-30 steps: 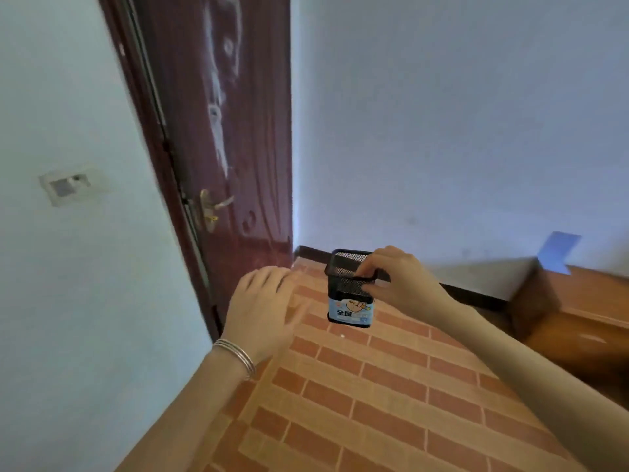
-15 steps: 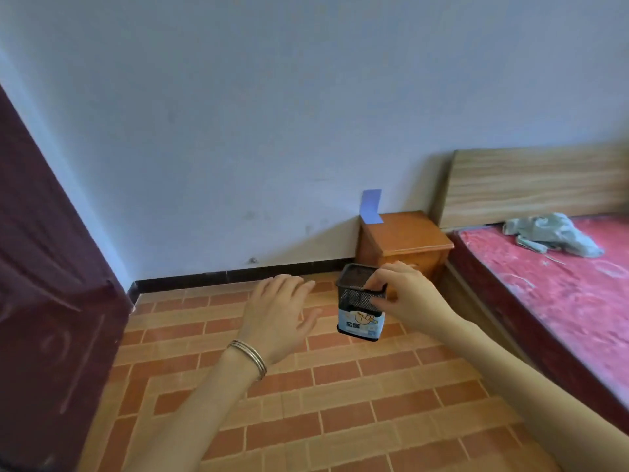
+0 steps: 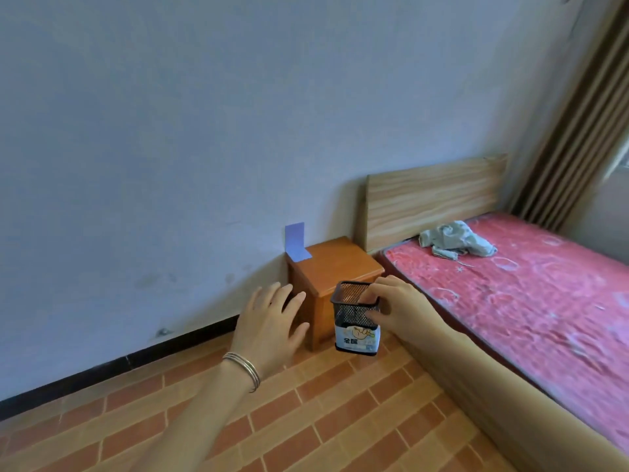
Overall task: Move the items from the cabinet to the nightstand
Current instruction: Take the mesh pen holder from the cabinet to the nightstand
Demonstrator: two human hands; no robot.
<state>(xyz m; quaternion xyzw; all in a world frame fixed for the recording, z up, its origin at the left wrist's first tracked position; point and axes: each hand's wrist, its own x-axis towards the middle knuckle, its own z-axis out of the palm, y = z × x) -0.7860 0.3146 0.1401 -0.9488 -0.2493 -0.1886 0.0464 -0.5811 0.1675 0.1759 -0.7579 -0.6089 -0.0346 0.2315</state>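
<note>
Soft, even daylight, entering from the window [image 3: 620, 158] at upper right; no glare. Faint shadow falls left of the nightstand [image 3: 335, 267] onto the wall [image 3: 204, 131]. Slight softness overall; wide-angle bending at the edges.

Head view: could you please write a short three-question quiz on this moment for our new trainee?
1. True or false: the left hand holds the mesh pen cup.
2. Which sits on the nightstand? A) a lamp B) a blue bookend C) a phone
3. Fill in: the crumpled grey cloth lies on the ___.

Key: 1 false, the right hand grips its rim; 2 B; 3 bed.
</note>
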